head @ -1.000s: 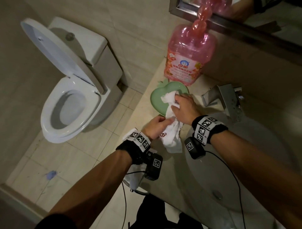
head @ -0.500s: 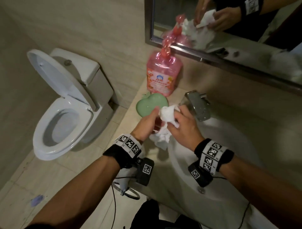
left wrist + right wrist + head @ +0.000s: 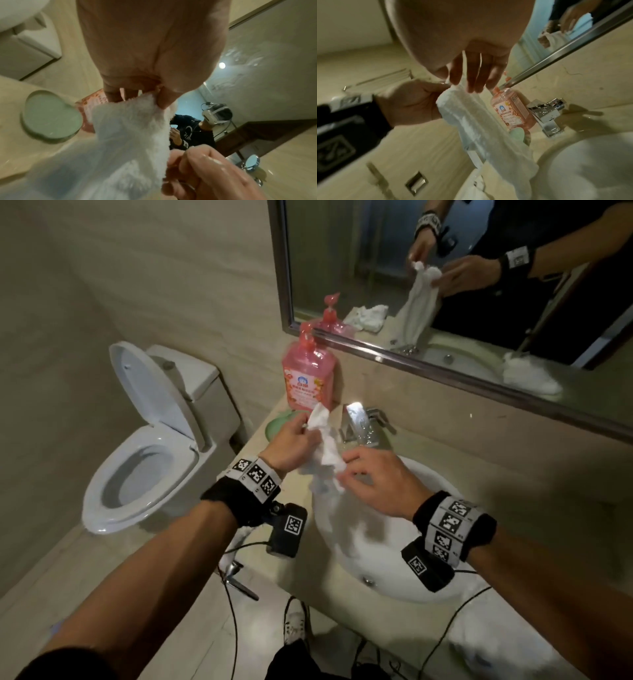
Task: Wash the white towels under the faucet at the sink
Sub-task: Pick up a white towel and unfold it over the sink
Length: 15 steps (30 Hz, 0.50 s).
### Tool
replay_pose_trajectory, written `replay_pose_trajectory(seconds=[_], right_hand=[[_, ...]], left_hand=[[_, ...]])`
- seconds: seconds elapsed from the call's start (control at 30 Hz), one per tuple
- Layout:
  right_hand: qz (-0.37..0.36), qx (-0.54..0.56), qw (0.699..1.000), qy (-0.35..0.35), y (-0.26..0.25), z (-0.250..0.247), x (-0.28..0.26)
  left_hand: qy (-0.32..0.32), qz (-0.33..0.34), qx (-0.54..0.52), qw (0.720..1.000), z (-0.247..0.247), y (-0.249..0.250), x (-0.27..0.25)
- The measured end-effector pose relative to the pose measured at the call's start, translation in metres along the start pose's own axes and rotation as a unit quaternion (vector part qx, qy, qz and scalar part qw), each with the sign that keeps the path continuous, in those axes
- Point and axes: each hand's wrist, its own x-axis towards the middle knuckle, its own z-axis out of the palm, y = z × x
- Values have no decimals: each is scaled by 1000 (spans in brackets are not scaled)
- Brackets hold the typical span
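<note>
A white towel point(image 3: 325, 446) hangs over the left rim of the sink point(image 3: 394, 583), just left of the chrome faucet point(image 3: 358, 422). My left hand point(image 3: 310, 428) pinches its upper corner, seen close in the left wrist view as thumb and fingers on the towel point(image 3: 130, 128). My right hand point(image 3: 344, 474) pinches the towel's lower right edge between thumb and fingers. In the right wrist view the towel point(image 3: 476, 128) droops from my right hand point(image 3: 453, 81) toward the counter. No stream shows under the faucet point(image 3: 546, 115).
A pink soap bottle point(image 3: 308, 378) and a green heart-shaped dish point(image 3: 275, 424) stand left of the faucet. Another white towel point(image 3: 471, 188) lies at the counter's front edge. An open toilet point(image 3: 147, 453) is to the left. A mirror point(image 3: 479, 268) hangs above the counter.
The towel has come up off the green dish and moved right toward the faucet. Both hands have spread it out, the left taking the top corner, the right a lower edge.
</note>
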Motion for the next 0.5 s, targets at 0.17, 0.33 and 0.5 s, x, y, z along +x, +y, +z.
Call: replay_pose_trajectory(seconds=[0.17,0.33,0.5], right_hand=[[94,118,983,101,-9,-39,12],[90,123,985,84,-35,-64,26],[116,86,989,39,-54,-86,22]], left_hand=[[-62,89,55,993,2,50,-29],[-69,185,117,973,2,99,-49],[24,140,45,989,-10,121,-59]])
